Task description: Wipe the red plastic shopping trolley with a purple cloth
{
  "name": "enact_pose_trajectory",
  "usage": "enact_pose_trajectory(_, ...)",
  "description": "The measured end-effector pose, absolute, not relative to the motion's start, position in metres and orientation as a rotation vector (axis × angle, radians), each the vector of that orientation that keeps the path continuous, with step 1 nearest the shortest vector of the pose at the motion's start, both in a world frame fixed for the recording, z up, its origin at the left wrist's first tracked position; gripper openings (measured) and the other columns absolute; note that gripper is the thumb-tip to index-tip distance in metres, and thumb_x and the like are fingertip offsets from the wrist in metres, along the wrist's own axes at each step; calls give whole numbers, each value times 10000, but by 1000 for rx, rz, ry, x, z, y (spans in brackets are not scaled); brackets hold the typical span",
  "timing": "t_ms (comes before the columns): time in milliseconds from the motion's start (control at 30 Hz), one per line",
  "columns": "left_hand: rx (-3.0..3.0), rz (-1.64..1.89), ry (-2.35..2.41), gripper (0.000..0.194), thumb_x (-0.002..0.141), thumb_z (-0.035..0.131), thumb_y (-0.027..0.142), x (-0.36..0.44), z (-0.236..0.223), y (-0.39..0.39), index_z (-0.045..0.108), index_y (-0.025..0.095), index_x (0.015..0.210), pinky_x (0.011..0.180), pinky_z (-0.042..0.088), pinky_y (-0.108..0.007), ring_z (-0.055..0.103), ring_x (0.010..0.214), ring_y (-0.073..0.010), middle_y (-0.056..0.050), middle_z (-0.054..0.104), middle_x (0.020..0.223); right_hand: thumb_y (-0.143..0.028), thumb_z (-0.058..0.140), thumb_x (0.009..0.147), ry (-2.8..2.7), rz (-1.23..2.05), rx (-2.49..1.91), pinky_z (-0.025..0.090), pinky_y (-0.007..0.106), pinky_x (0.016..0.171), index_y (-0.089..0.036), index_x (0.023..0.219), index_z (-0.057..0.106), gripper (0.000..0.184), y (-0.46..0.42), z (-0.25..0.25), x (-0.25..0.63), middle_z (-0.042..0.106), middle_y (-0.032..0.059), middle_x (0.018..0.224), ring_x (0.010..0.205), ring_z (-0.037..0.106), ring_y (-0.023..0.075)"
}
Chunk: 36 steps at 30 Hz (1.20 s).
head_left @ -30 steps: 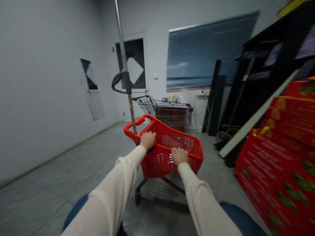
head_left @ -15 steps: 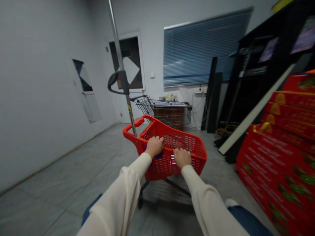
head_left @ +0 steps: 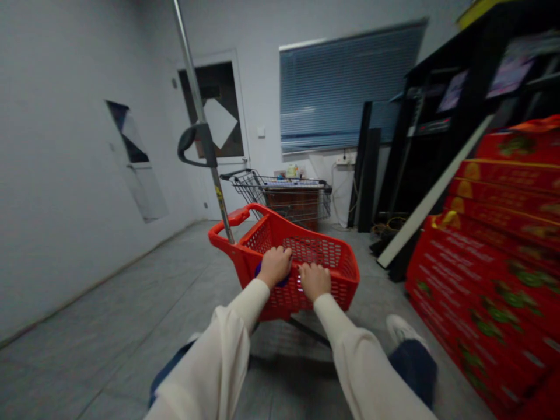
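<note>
Both hands rest on a red plastic shopping cart [head_left: 326, 294], which stands in the lower middle of the frame on a grey tiled floor [head_left: 131, 291]. The left hand [head_left: 274, 267] curls over the cart's near rim, its fingers wrapped down around the edge, just above a small blue-purple object [head_left: 258, 271] whose kind cannot be told. The right hand [head_left: 314, 281] lies just beside it, fingers slightly spread and bent over the mesh rim. Neither hand pinches anything. Cream sleeves [head_left: 354, 361] cover both arms, and a white sneaker [head_left: 405, 332] shows at lower right below dark blue trousers [head_left: 413, 367].

A metal pole [head_left: 199, 105] with a black loop handle [head_left: 190, 146] rises from the cart's far left corner and carries a small yellow label [head_left: 219, 193], too small to read. Ahead, a wire shopping cart [head_left: 280, 189] stands before a door [head_left: 210, 111] and a blue window blind [head_left: 345, 87]. Stacked red cartons [head_left: 481, 280] fill the right edge, with yellow and green printing and rows of pale text, too blurred to read.
</note>
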<state>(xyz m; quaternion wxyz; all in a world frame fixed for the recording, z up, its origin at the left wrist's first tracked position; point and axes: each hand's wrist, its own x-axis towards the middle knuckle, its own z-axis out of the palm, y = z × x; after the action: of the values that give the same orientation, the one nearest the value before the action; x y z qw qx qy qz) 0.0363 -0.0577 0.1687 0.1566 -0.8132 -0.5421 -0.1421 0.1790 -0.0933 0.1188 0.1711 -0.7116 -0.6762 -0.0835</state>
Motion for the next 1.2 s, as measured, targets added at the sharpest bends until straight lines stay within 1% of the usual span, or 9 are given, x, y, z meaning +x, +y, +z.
enact_pose_trajectory(167,-2186,-399,-1744,324,979,382,332,12,186,-49,636,158,1081,805,460,-370,635,945,-265,-149,653,1024,-418,310,1038,-1900,-231,-2019,364,348,847,-193,1027,705,455,-94,118,175,711,136,1039,1008,638,232)
enact_pose_trajectory(367,-2224,-455,-1647,303,983,375,316,43,161,-67,639,171,1019,800,455,-369,620,940,-262,-135,647,990,-362,310,1038,-1906,-244,-2016,378,351,839,-178,1056,682,415,-98,119,158,715,147,1055,1008,654,234)
enact_pose_trajectory(467,-2346,-425,-1515,318,995,371,360,40,161,-67,634,189,1044,807,454,-354,610,949,-246,-124,643,1010,-337,277,1044,-2004,-203,-2020,396,346,834,-170,1078,682,440,-100,127,170,729,151,1046,990,677,225)
enact_pose_trajectory(533,-2382,-390,-1469,320,996,376,383,25,167,-62,631,200,1062,811,454,-347,606,954,-240,-115,644,1027,-358,263,1045,-2029,-199,-2065,407,363,840,-166,1037,706,483,-100,130,187,739,158,1030,988,687,243)
enact_pose_trajectory(567,-2362,-387,-1490,316,995,382,385,16,171,-59,629,202,1067,814,452,-345,604,954,-239,-113,644,1031,-378,261,1045,-2035,-200,-2093,411,372,845,-164,998,718,507,-100,130,195,743,162,1022,989,690,251)
enact_pose_trajectory(667,-2222,-438,-1640,299,991,389,359,3,173,-54,626,191,1059,831,445,-352,599,958,-242,-115,641,1031,-346,246,1050,-2077,-196,-2067,423,345,822,-180,1021,703,487,-101,125,210,752,139,1011,942,706,222)
enact_pose_trajectory(900,-2369,-519,-1550,292,991,397,363,53,144,-70,630,196,1047,827,445,-360,586,969,-249,-117,628,1019,-330,239,1046,-2012,-276,-2098,463,326,769,-176,1029,688,476,-103,115,196,741,131,996,929,720,236)
enact_pose_trajectory(1067,-2344,-479,-1610,326,1000,376,363,23,162,-60,636,187,1089,850,445,-361,595,985,-246,-131,633,1050,-369,220,1052,-2030,-241,-2134,482,305,761,-179,1069,680,498,-103,119,199,730,140,993,902,730,220)
enact_pose_trajectory(1200,-2199,-460,-1732,328,993,370,331,2,173,-52,641,163,1065,850,445,-381,593,990,-263,-147,637,1045,-364,243,1048,-1993,-262,-2134,494,328,754,-175,1061,681,477,-101,115,196,730,141,990,902,731,239)
